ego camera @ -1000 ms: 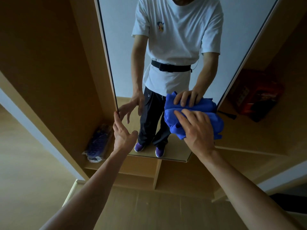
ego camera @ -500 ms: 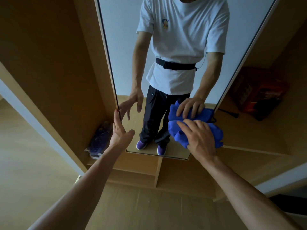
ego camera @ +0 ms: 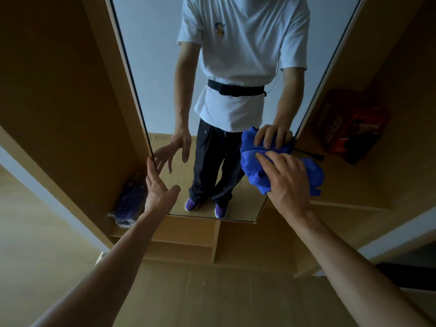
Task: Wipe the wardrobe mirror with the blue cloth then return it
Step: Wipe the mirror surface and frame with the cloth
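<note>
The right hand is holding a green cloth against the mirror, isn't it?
Not quite. The cloth is blue, not green. The head view shows the right hand holding it against the mirror, near its lower right corner.

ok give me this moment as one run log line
step: wiping | right hand: holds cloth on mirror, lower right corner | left hand: open, fingertips at mirror's left edge | return: not yet done
</note>
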`<act>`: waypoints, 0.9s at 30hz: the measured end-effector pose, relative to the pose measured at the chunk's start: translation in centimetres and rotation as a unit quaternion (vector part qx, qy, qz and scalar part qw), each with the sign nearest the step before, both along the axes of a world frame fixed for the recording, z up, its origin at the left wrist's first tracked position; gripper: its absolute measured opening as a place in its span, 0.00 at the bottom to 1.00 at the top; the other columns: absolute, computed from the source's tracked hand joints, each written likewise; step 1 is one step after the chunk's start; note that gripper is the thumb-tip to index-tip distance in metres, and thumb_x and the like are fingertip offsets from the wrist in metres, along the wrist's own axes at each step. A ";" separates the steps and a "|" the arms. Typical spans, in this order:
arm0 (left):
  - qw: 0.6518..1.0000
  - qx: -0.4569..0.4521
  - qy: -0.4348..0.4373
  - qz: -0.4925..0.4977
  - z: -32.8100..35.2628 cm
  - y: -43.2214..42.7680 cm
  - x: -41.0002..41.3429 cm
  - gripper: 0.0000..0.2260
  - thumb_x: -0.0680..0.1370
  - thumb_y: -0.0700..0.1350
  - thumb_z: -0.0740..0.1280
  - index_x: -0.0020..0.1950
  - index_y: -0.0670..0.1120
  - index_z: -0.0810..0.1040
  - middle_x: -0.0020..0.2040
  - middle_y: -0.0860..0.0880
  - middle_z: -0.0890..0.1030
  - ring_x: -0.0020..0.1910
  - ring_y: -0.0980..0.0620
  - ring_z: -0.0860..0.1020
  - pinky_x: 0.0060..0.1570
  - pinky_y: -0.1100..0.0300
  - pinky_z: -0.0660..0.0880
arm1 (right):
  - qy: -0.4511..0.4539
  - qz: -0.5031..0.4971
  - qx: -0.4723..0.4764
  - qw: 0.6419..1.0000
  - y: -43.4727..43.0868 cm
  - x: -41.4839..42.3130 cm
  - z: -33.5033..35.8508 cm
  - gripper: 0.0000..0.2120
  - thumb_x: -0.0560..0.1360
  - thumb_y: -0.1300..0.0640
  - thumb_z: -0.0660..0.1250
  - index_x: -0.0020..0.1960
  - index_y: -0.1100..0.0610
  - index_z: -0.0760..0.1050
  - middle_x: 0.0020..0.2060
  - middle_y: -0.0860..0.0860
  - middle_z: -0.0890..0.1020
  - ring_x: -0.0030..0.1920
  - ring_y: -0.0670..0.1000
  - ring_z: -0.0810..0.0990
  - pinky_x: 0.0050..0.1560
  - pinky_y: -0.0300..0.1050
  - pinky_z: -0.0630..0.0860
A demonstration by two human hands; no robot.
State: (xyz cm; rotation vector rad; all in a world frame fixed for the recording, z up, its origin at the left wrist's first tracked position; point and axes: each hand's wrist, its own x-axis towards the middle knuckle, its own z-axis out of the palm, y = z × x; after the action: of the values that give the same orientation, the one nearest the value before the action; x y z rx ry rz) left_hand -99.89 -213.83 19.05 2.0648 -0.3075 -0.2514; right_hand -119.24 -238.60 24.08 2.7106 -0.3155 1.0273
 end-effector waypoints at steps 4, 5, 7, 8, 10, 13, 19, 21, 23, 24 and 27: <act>1.000 -0.003 -0.003 0.001 -0.3 -0.1 0.0 0.48 0.78 0.38 0.68 0.81 0.60 0.35 0.84 0.48 0.46 0.75 0.35 0.65 0.34 0.63 0.66 | 0.043 -0.006 0.002 0.999 0.3 -0.2 -1.9 0.30 0.70 0.60 0.75 0.70 0.55 0.72 0.62 0.52 0.78 0.59 0.56 0.76 0.61 0.53 0.70; 1.000 -0.004 -0.003 0.001 -0.3 -0.1 0.0 0.48 0.78 0.38 0.68 0.81 0.60 0.35 0.84 0.47 0.46 0.75 0.35 0.65 0.33 0.64 0.65 | 0.057 -0.005 0.007 0.998 0.6 -0.2 -2.4 0.30 0.69 0.61 0.76 0.70 0.55 0.73 0.62 0.53 0.78 0.59 0.57 0.76 0.61 0.54 0.71; 1.000 -0.004 -0.003 -0.004 -0.4 0.0 0.1 0.48 0.78 0.38 0.68 0.82 0.59 0.35 0.84 0.47 0.45 0.76 0.36 0.63 0.35 0.65 0.65 | 0.080 -0.004 0.024 0.997 1.2 -0.4 -3.4 0.32 0.67 0.64 0.77 0.69 0.56 0.74 0.62 0.53 0.78 0.58 0.57 0.77 0.60 0.54 0.72; 1.000 -0.002 -0.003 -0.008 -0.3 0.2 0.2 0.48 0.78 0.38 0.68 0.82 0.59 0.35 0.84 0.48 0.45 0.77 0.37 0.62 0.37 0.64 0.67 | 0.086 -0.003 0.037 0.996 1.4 -0.4 -3.7 0.33 0.65 0.65 0.78 0.68 0.56 0.74 0.61 0.53 0.78 0.58 0.57 0.77 0.59 0.53 0.73; 1.000 0.000 0.001 -0.020 -0.2 0.6 0.3 0.48 0.78 0.38 0.69 0.82 0.58 0.35 0.84 0.48 0.44 0.79 0.38 0.59 0.47 0.58 0.71 | 0.078 -0.001 0.077 0.994 1.7 -0.4 -3.8 0.33 0.63 0.66 0.78 0.67 0.57 0.75 0.61 0.53 0.78 0.56 0.57 0.77 0.57 0.53 0.74; 0.999 -0.021 0.020 -0.039 0.2 1.2 0.6 0.47 0.78 0.36 0.68 0.82 0.57 0.37 0.84 0.48 0.46 0.80 0.40 0.56 0.57 0.51 0.68 | 0.015 -0.004 0.164 0.986 2.2 -0.4 -3.1 0.29 0.66 0.64 0.76 0.66 0.57 0.75 0.58 0.53 0.79 0.55 0.56 0.77 0.55 0.52 0.75; 0.998 -0.046 0.012 -0.042 1.1 1.3 1.3 0.42 0.78 0.37 0.69 0.82 0.52 0.44 0.82 0.46 0.55 0.79 0.42 0.59 0.61 0.51 0.66 | -0.219 0.000 0.305 0.927 2.6 -0.3 0.6 0.19 0.75 0.58 0.72 0.63 0.64 0.75 0.56 0.57 0.79 0.57 0.56 0.78 0.57 0.53 0.77; 0.998 -0.042 0.002 -0.037 1.3 1.1 1.2 0.42 0.79 0.39 0.69 0.82 0.53 0.43 0.81 0.46 0.56 0.76 0.41 0.62 0.58 0.50 0.67 | -0.242 -0.008 0.314 0.918 2.9 -0.4 1.3 0.21 0.74 0.59 0.74 0.65 0.65 0.74 0.57 0.58 0.78 0.57 0.52 0.77 0.60 0.46 0.76; 0.999 -0.038 -0.011 -0.037 1.4 1.0 1.0 0.43 0.78 0.40 0.69 0.81 0.57 0.42 0.80 0.44 0.56 0.67 0.43 0.67 0.55 0.50 0.68 | -0.246 -0.016 0.323 0.914 3.1 -0.5 1.5 0.21 0.75 0.60 0.73 0.65 0.65 0.73 0.57 0.58 0.77 0.57 0.48 0.75 0.59 0.36 0.72; 0.999 -0.036 -0.016 -0.037 1.4 1.0 1.1 0.44 0.78 0.40 0.69 0.81 0.60 0.41 0.80 0.43 0.57 0.61 0.45 0.68 0.53 0.50 0.69 | -0.245 -0.021 0.326 0.913 3.2 -0.4 1.4 0.20 0.75 0.60 0.72 0.64 0.66 0.73 0.56 0.58 0.77 0.56 0.49 0.75 0.59 0.33 0.70; 0.999 -0.033 -0.022 -0.030 1.8 0.8 1.4 0.43 0.78 0.41 0.69 0.81 0.61 0.42 0.77 0.40 0.60 0.54 0.48 0.66 0.51 0.49 0.70 | -0.254 -0.049 0.338 0.905 3.5 0.6 1.3 0.17 0.75 0.62 0.70 0.62 0.68 0.74 0.52 0.61 0.78 0.54 0.54 0.77 0.57 0.32 0.69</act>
State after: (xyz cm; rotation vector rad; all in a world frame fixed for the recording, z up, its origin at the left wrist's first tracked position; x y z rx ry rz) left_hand -98.53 -212.98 20.82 1.9997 -0.4011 -0.2294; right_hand -118.67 -235.09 25.34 2.8679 -1.0649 1.8723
